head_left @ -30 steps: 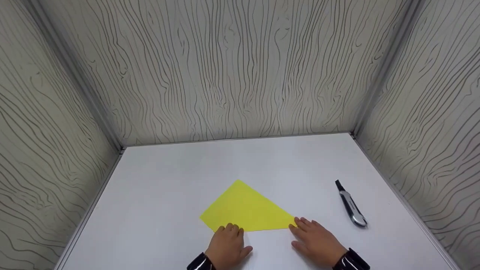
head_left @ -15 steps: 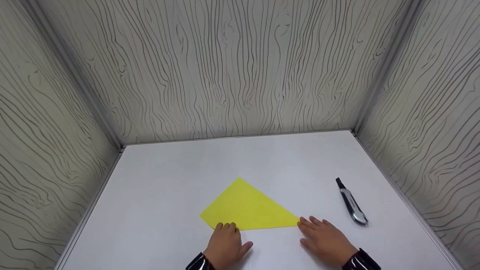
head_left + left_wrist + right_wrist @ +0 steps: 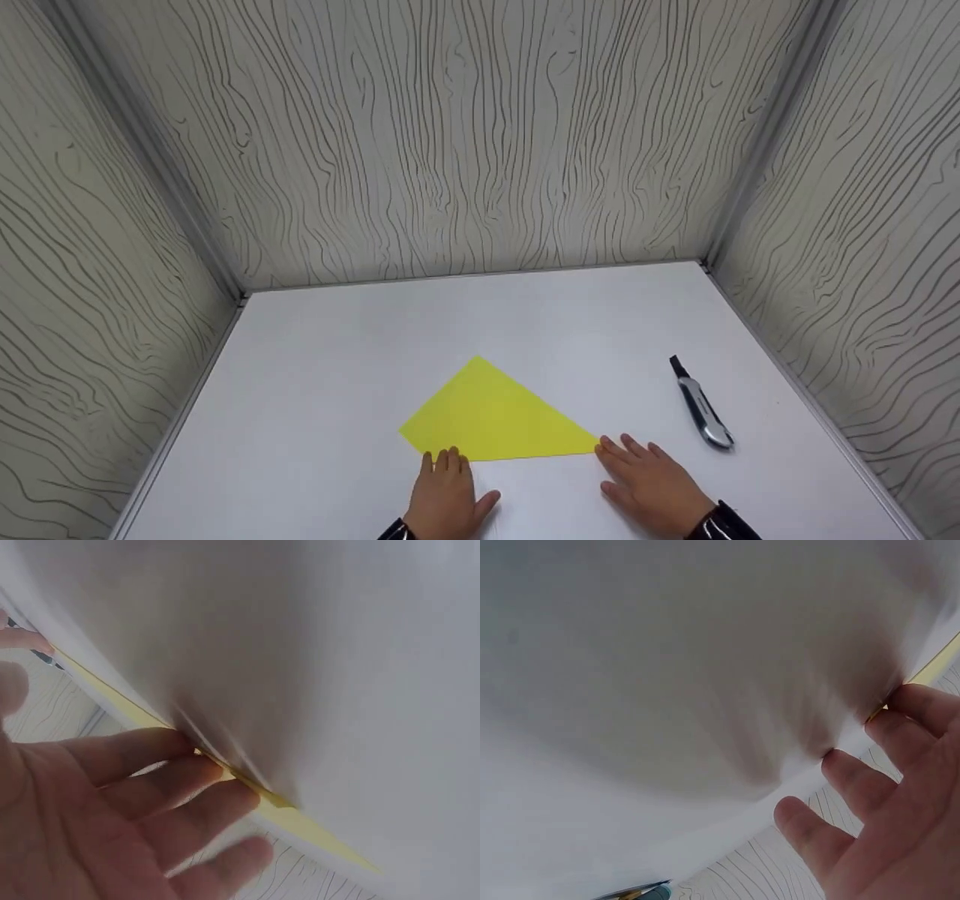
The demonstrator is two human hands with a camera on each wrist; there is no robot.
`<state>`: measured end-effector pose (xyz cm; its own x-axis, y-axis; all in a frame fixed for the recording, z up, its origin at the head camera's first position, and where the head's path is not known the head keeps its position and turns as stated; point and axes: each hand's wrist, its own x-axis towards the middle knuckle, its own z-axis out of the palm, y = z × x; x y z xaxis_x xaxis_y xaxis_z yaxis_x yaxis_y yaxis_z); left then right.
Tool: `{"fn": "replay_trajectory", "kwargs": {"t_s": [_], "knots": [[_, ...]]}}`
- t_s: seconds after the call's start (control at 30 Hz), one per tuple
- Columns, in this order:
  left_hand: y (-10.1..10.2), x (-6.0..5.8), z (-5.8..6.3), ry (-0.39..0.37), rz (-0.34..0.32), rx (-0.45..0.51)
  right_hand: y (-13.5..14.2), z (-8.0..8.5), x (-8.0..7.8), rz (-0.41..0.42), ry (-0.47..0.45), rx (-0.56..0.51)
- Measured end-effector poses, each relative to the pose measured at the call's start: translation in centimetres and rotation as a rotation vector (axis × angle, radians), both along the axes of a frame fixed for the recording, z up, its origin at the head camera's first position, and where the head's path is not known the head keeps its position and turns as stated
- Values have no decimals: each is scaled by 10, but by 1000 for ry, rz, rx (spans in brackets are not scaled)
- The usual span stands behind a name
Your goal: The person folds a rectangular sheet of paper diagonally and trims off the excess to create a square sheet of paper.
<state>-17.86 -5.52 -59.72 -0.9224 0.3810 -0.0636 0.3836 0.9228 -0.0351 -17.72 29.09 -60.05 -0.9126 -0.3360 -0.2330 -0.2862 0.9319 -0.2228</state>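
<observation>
A sheet of yellow paper [image 3: 495, 416], folded to a kite-like shape with a straight near edge, lies on the white table. My left hand [image 3: 446, 491] touches that near edge towards its left end, fingers extended and thumb out to the side. In the left wrist view, the fingertips [image 3: 240, 791] meet the thin yellow edge of the paper. At the paper's right corner rests my right hand [image 3: 652, 484], its fingers spread and straight. Seen from the right wrist, two fingertips [image 3: 881, 720] press at the yellow corner while the others touch the table.
A box cutter [image 3: 701, 409] with a grey and black handle lies to the right of the right hand. The white table [image 3: 337, 345] is enclosed at the back and both sides by wood-grain patterned panels [image 3: 450, 150]. Dark bands circle both wrists.
My right hand has slid slightly right to the paper's corner. My left hand has drawn slightly left and its fingers have straightened along the near edge. The paper has barely moved.
</observation>
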Motion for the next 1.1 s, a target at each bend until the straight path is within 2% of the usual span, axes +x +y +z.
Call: {"fn": "replay_trajectory", "kwargs": {"t_s": [0.1, 0.17, 0.3, 0.47, 0.6, 0.77, 0.93, 1.1], "knots": [[2, 2, -3, 30, 68, -47, -3, 3, 3, -18, 11, -3], [3, 1, -4, 25, 93, -34, -6, 6, 5, -20, 31, 8], [1, -3, -6, 37, 98, -26, -14, 11, 10, -31, 74, 56], [-3, -14, -6, 40, 121, -40, -20, 9, 15, -43, 107, 99], [-3, -21, -2, 31, 136, -22, -22, 8, 13, -77, 93, 58], [-3, -25, 1, 13, 137, 47, -23, 6, 9, -91, 51, 10], [-1, -29, 2, -19, 109, 51, -24, 8, 8, -22, 107, -3], [5, -34, 0, 13, 121, 73, -32, 16, 6, 95, 167, -29]]}}
